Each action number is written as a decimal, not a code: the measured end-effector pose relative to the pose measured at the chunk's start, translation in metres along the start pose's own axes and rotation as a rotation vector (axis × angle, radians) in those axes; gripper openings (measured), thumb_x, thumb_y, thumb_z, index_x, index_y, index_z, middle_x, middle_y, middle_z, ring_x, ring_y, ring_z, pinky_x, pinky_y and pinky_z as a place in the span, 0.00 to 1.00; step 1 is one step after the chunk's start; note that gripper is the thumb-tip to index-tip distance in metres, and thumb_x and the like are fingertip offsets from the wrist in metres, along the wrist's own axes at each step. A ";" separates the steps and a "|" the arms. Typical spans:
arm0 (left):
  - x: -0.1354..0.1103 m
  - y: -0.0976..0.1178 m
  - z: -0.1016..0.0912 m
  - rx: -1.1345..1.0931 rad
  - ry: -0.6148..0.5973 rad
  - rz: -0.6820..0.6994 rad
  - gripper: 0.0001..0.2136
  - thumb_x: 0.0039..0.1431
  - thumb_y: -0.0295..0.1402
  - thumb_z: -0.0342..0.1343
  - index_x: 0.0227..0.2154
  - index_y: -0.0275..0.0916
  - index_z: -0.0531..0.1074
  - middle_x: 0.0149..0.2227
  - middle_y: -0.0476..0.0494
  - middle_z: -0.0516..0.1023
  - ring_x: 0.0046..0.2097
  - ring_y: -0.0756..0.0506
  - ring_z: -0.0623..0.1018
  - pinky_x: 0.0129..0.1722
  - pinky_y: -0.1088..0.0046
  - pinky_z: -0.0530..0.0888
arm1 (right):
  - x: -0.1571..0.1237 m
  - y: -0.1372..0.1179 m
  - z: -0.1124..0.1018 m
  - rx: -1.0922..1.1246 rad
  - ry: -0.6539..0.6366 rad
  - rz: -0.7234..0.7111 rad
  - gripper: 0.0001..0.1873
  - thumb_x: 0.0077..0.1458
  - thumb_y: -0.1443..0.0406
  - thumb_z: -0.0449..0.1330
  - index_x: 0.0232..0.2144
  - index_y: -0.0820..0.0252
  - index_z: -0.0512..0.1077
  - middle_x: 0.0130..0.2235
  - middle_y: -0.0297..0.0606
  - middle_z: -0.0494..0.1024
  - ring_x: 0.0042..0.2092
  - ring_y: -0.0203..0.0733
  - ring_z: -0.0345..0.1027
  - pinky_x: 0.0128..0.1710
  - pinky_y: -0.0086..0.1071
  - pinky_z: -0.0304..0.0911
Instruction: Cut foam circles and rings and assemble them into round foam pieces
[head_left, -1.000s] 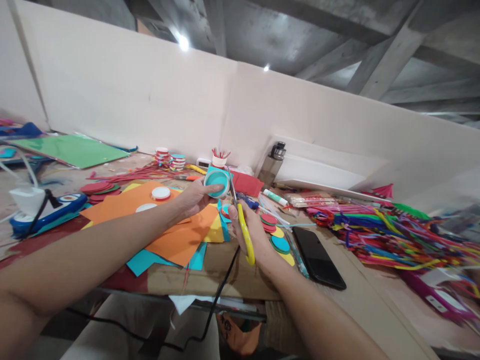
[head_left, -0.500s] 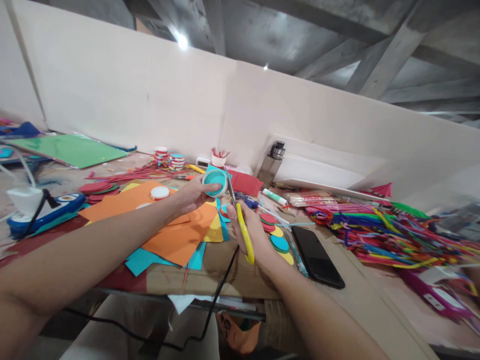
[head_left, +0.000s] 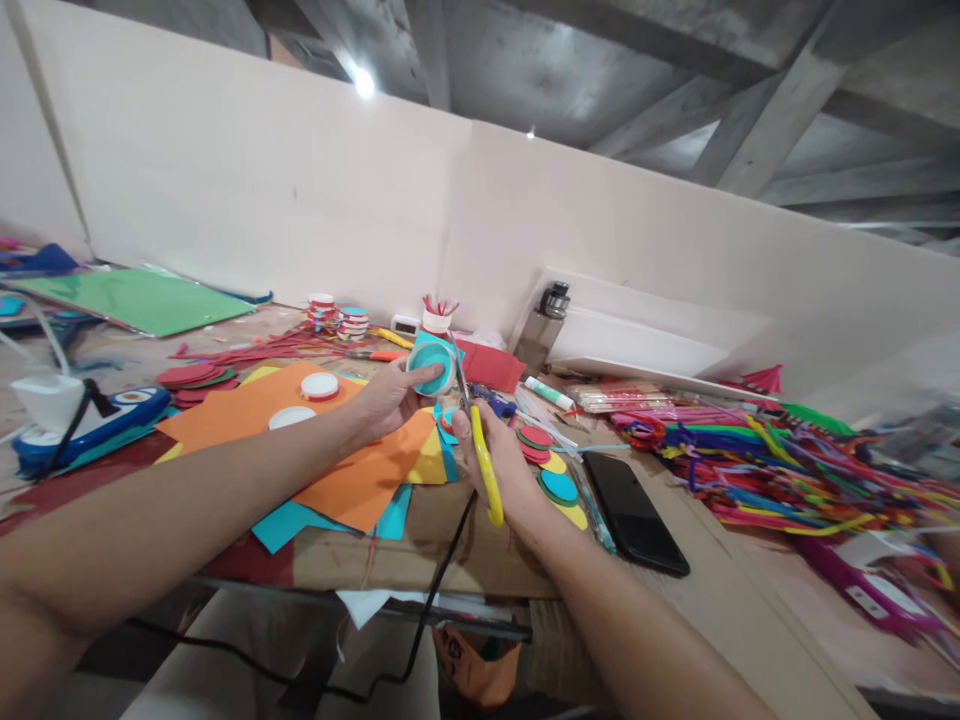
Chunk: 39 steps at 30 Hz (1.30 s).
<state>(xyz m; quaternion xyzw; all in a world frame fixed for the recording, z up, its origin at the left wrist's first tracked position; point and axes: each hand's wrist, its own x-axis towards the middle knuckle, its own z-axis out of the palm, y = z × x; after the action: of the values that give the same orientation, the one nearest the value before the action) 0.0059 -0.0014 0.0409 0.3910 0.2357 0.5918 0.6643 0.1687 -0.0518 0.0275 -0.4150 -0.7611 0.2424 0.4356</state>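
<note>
My left hand (head_left: 391, 400) is closed on turquoise paper (head_left: 429, 358) together with a round white ring (head_left: 451, 372), its thumb lying across the ring's opening. Corners of the paper stick out beyond the ring. My right hand (head_left: 508, 455) grips yellow-handled scissors (head_left: 489, 478), blades pointing up and away. The blades stand right beside the ring's right side; whether they touch the paper I cannot tell. Under my left forearm lie orange sheets (head_left: 367, 490), with a white round lid (head_left: 320, 386) and a second white disc (head_left: 291, 417) on top.
Red paper circles (head_left: 535, 438) and blue ones (head_left: 559, 487) lie right of my right hand, beside a black phone (head_left: 636, 512). Pipe cleaners (head_left: 750, 470) heap at the right. A bottle (head_left: 543, 330) stands at the back, a blue power strip (head_left: 94, 430) at left. A black cable (head_left: 439, 580) crosses the table edge.
My left hand and the ring have shifted slightly to the right. The left forearm has lowered, showing more of the second white disc. The scissors' handles have moved slightly left.
</note>
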 end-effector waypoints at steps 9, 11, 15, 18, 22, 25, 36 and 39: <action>-0.003 -0.003 0.003 -0.013 -0.058 0.016 0.15 0.40 0.30 0.69 0.31 0.34 0.72 0.30 0.47 0.77 0.30 0.51 0.75 0.27 0.78 0.72 | 0.000 -0.005 -0.002 0.004 0.028 -0.014 0.14 0.60 0.54 0.51 0.33 0.59 0.64 0.29 0.32 0.67 0.32 0.36 0.60 0.33 0.29 0.59; -0.002 -0.003 0.002 0.007 -0.050 0.020 0.15 0.39 0.30 0.70 0.31 0.34 0.72 0.30 0.47 0.77 0.29 0.51 0.75 0.27 0.78 0.72 | 0.000 -0.005 -0.002 -0.001 0.021 0.001 0.14 0.60 0.54 0.51 0.32 0.58 0.63 0.28 0.31 0.66 0.30 0.35 0.59 0.31 0.28 0.58; -0.001 -0.001 0.000 0.066 -0.069 0.027 0.15 0.38 0.30 0.70 0.30 0.33 0.73 0.30 0.45 0.78 0.29 0.51 0.75 0.25 0.79 0.70 | 0.000 -0.002 -0.002 0.010 0.007 0.039 0.14 0.59 0.53 0.51 0.31 0.58 0.61 0.27 0.29 0.64 0.26 0.32 0.54 0.26 0.26 0.53; 0.000 0.000 -0.001 0.081 -0.049 0.029 0.15 0.37 0.30 0.70 0.29 0.33 0.73 0.29 0.45 0.78 0.30 0.49 0.76 0.24 0.79 0.69 | 0.000 -0.002 -0.001 0.001 -0.004 0.053 0.15 0.59 0.53 0.51 0.30 0.57 0.60 0.26 0.29 0.64 0.26 0.31 0.53 0.24 0.26 0.51; 0.001 0.002 -0.002 0.100 -0.049 0.025 0.15 0.37 0.29 0.70 0.29 0.33 0.72 0.27 0.46 0.77 0.30 0.50 0.76 0.24 0.80 0.70 | -0.001 -0.003 -0.002 -0.027 0.006 0.038 0.15 0.60 0.53 0.51 0.30 0.58 0.60 0.27 0.28 0.64 0.27 0.31 0.53 0.26 0.26 0.52; 0.002 0.003 -0.004 0.100 -0.052 0.029 0.14 0.38 0.28 0.70 0.29 0.33 0.73 0.26 0.47 0.77 0.29 0.51 0.76 0.23 0.82 0.69 | -0.001 -0.004 -0.003 -0.024 -0.003 0.047 0.15 0.60 0.52 0.51 0.31 0.57 0.61 0.27 0.29 0.64 0.27 0.31 0.54 0.27 0.26 0.52; 0.005 0.005 -0.009 0.130 -0.051 0.030 0.14 0.37 0.28 0.69 0.29 0.33 0.73 0.28 0.46 0.77 0.27 0.53 0.73 0.24 0.81 0.68 | 0.001 -0.005 -0.005 -0.030 -0.014 0.073 0.16 0.58 0.51 0.52 0.30 0.57 0.63 0.24 0.29 0.64 0.25 0.33 0.55 0.24 0.26 0.53; 0.005 0.006 -0.009 0.135 -0.052 0.029 0.14 0.37 0.28 0.69 0.29 0.33 0.73 0.27 0.47 0.76 0.26 0.54 0.73 0.23 0.81 0.67 | 0.001 -0.003 -0.005 -0.021 -0.019 0.072 0.17 0.57 0.50 0.52 0.30 0.57 0.63 0.23 0.29 0.63 0.24 0.33 0.55 0.23 0.26 0.52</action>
<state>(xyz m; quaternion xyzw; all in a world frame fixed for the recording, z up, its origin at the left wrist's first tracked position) -0.0039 0.0054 0.0414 0.4533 0.2521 0.5738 0.6338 0.1712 -0.0528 0.0325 -0.4442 -0.7524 0.2536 0.4150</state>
